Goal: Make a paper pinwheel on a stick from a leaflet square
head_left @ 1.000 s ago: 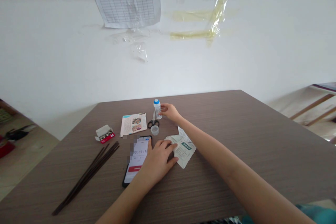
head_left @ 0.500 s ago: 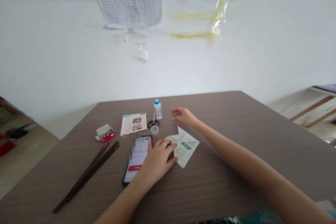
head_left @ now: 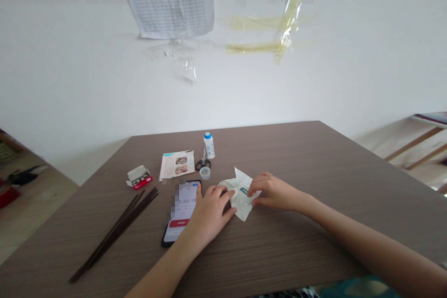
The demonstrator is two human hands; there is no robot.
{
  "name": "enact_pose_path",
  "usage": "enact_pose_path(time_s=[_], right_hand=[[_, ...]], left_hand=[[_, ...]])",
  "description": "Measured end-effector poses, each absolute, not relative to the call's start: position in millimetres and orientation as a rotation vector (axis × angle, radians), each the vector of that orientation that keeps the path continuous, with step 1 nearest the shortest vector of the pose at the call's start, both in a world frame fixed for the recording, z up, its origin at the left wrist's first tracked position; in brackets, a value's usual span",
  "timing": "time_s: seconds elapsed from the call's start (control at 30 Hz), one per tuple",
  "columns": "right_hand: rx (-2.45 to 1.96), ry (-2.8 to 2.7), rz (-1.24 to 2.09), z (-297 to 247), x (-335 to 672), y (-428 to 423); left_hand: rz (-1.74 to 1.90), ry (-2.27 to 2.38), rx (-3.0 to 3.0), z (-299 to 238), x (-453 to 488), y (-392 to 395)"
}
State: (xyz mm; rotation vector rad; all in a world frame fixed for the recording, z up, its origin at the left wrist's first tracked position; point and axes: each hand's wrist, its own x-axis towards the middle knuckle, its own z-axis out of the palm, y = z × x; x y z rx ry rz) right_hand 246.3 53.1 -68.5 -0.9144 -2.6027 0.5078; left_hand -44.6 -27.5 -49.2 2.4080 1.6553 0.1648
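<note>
A pale printed sheet of paper (head_left: 239, 204), folded into pointed flaps like a pinwheel, lies on the table in front of me. My left hand (head_left: 213, 207) rests on its left side with the fingers spread, pressing it down. At the right edge of the paper, my right hand (head_left: 270, 192) has its fingers curled, thumb and fingertips closed on a flap. The fingertips partly cover the print. Beside my left hand lies a phone (head_left: 180, 212) with a running timer on its screen; my left thumb or index finger overlaps its edge.
Beyond the paper stand a blue-capped white bottle (head_left: 209, 146), scissors (head_left: 203, 164) and a small clear cup (head_left: 205, 173). Further left are a booklet (head_left: 171, 167), a small red-and-white box (head_left: 139, 178) and several thin dark sticks (head_left: 115, 235). A wall (head_left: 251, 93) rises behind the table.
My right hand has come back from beyond the paper, down toward me, and now touches the paper's right flap. My left hand has stayed in place.
</note>
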Motion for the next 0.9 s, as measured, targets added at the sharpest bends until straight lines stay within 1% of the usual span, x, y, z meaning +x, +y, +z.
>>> enact_pose_path(time_s=[0.1,0.2,0.4,0.57,0.73,0.9], right_hand=[[-0.892,-2.655,0.406,-74,241,42],[-0.959,-2.638,0.322,-81,232,35],[-1.021,-2.604,0.247,-90,228,30],[-0.932,-2.599,0.278,-93,236,33],[-0.858,-2.611,0.376,-91,247,43],[-0.891,-2.592,0.46,-89,252,46]], left_hand=[[0.164,1.666,2.406,-50,-43,-28],[0.161,1.681,2.396,-50,-41,-28],[0.25,1.676,2.422,-55,-43,-28],[0.219,1.679,2.415,-54,-42,-28],[0.187,1.7,2.384,-47,-38,-29],[0.166,1.692,2.397,-46,-37,-30]])
